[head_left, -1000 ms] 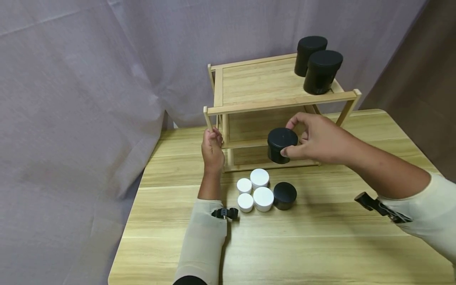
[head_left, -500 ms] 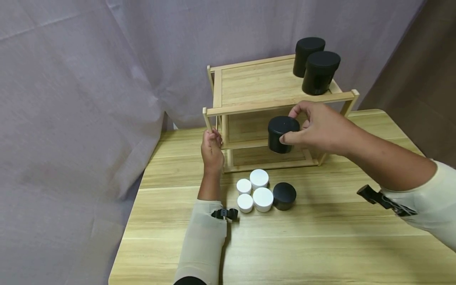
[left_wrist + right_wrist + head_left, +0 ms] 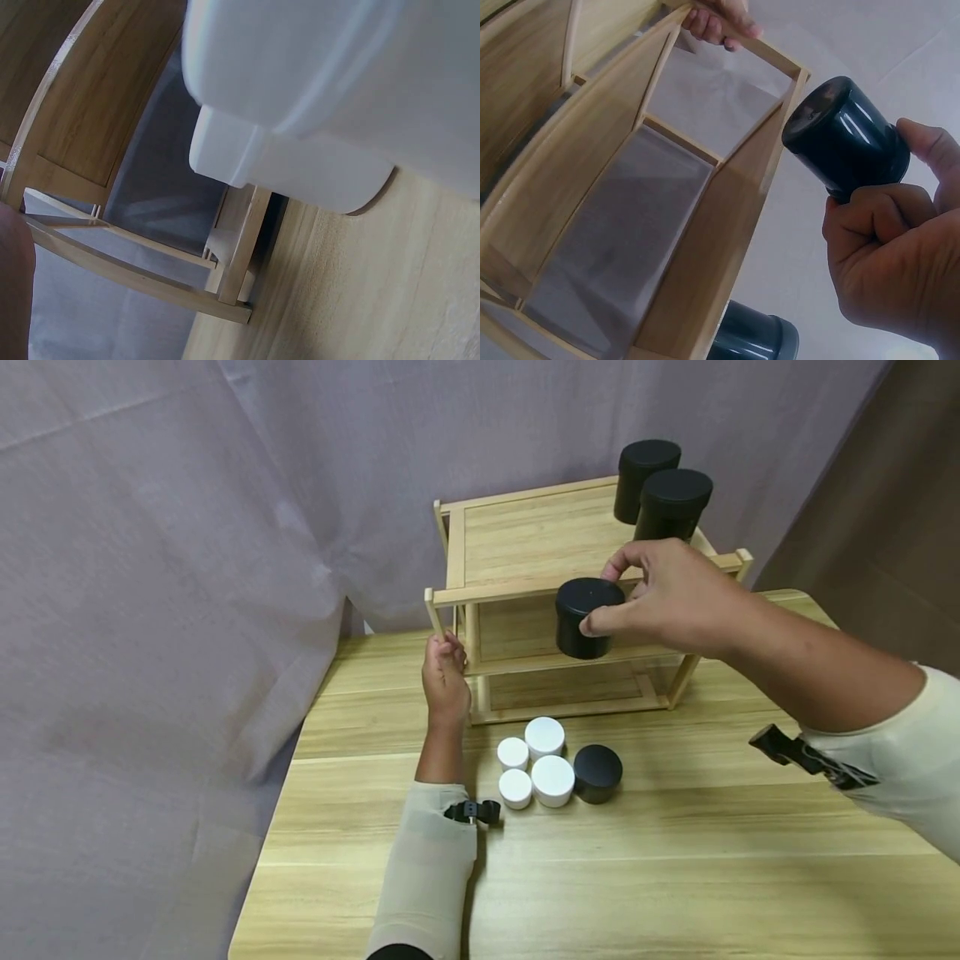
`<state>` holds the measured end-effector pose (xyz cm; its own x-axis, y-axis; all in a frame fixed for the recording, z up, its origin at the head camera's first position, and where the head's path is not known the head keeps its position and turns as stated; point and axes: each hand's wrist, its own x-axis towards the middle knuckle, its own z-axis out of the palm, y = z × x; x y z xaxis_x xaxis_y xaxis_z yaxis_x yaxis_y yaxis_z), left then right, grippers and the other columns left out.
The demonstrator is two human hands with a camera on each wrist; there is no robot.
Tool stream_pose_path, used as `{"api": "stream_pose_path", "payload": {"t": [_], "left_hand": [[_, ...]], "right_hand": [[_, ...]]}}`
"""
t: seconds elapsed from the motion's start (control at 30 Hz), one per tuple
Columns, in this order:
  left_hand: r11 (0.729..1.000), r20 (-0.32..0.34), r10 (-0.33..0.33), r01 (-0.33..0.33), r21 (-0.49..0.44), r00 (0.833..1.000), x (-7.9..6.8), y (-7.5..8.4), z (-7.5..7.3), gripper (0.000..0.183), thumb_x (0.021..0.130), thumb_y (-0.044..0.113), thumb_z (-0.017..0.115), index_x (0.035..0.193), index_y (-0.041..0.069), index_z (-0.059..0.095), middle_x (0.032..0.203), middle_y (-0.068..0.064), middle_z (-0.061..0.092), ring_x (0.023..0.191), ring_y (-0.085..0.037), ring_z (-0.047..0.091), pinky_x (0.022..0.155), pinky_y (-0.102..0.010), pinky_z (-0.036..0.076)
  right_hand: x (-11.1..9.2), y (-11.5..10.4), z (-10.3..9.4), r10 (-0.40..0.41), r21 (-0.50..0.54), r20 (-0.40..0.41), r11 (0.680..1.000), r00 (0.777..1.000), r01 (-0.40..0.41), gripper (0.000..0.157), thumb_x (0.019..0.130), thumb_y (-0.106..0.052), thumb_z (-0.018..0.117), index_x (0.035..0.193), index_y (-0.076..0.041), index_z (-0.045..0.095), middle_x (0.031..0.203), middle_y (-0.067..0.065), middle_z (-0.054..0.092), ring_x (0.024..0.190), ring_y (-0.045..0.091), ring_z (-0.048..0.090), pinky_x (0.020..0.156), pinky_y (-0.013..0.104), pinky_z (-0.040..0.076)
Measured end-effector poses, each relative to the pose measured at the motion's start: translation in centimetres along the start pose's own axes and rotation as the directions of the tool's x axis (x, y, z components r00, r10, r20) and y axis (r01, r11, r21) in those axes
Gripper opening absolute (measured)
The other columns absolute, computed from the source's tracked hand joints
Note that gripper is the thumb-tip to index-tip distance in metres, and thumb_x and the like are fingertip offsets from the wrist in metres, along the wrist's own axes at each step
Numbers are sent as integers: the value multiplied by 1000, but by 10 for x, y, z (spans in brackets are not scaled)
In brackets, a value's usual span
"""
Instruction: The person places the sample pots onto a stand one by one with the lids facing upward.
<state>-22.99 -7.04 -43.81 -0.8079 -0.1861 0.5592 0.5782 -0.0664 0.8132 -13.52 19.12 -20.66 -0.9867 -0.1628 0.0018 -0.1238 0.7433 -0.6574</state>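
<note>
In the head view my right hand (image 3: pixel 667 597) pinches a black lidded jar (image 3: pixel 587 622) between thumb and fingers. The jar hangs upright in front of the wooden rack (image 3: pixel 525 588), near the height of its top front rail. The right wrist view shows the bottom and side of this jar (image 3: pixel 855 142), off the rack. At the rack's left front post my left hand (image 3: pixel 446 685) grips the wood; its fingers (image 3: pixel 709 26) also show in the right wrist view. Two taller black jars, a back one (image 3: pixel 647 464) and a front one (image 3: pixel 675 497), stand on the top shelf's right end.
Several white jars (image 3: pixel 553 781) and a low black jar (image 3: pixel 597 772) stand grouped on the wooden table (image 3: pixel 637 885) before the rack. White jars (image 3: pixel 300 67) fill much of the left wrist view. A grey curtain (image 3: pixel 225 527) hangs behind.
My right hand has lifted the black jar from in front of the lower shelves up to about the top rail. My left hand keeps its hold on the post.
</note>
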Motion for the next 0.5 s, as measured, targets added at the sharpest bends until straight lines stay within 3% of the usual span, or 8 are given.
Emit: {"api": "stream_pose_path", "payload": {"t": [0.03, 0.1, 0.2, 0.27, 0.4, 0.5], "left_hand": [[1000, 0, -4, 4, 1, 1000, 0, 0, 0, 98, 98, 74, 37, 110, -22, 45, 78, 2, 41, 71, -7, 38, 65, -21, 35], [1000, 0, -10, 10, 9, 1000, 0, 1, -1, 96, 98, 74, 36, 110, -21, 46, 78, 2, 41, 71, -8, 38, 65, -21, 36], [1000, -4, -12, 12, 20, 1000, 0, 2, -2, 94, 99, 74, 34, 109, -18, 47, 79, 2, 41, 71, -9, 39, 65, -21, 37], [1000, -5, -11, 11, 21, 1000, 1, 2, -3, 94, 99, 74, 34, 109, -18, 47, 79, 2, 42, 71, -9, 39, 65, -21, 38], [1000, -5, -12, 12, 22, 1000, 0, 0, -2, 93, 99, 75, 34, 108, -17, 48, 79, 2, 42, 71, -8, 40, 64, -21, 37], [999, -3, -15, 15, 29, 1000, 0, 0, -1, 92, 100, 76, 34, 107, -15, 48, 79, 2, 43, 71, -8, 40, 64, -21, 38]], "right_hand": [[1, -2, -1, 1, -12, -9, 1000, 1000, -1, 57, 86, -36, 91, 125, -5, 60, 63, 0, 48, 60, 18, 46, 53, 35, 37], [4, -5, -5, 3, -24, -19, 1000, 1000, -3, 57, 87, -38, 90, 123, -6, 61, 80, 10, 65, 59, 19, 48, 57, 35, 40], [8, -11, -10, 2, -44, -46, 999, 999, -4, 57, 86, -40, 91, 121, -7, 62, 97, 18, 64, 64, 22, 49, 61, 36, 41], [12, -14, -13, 1, -52, -60, 999, 998, -4, 57, 85, -41, 90, 120, -6, 62, 97, 17, 64, 66, 23, 49, 62, 37, 41], [19, -19, -18, 8, -66, -79, 998, 997, -13, 55, 84, -40, 90, 118, -6, 63, 69, 3, 49, 64, 21, 47, 55, 36, 39], [22, -22, -22, 15, -78, -89, 997, 996, -22, 54, 86, -39, 89, 118, -5, 63, 78, 6, 54, 67, 22, 49, 55, 36, 40]]}}
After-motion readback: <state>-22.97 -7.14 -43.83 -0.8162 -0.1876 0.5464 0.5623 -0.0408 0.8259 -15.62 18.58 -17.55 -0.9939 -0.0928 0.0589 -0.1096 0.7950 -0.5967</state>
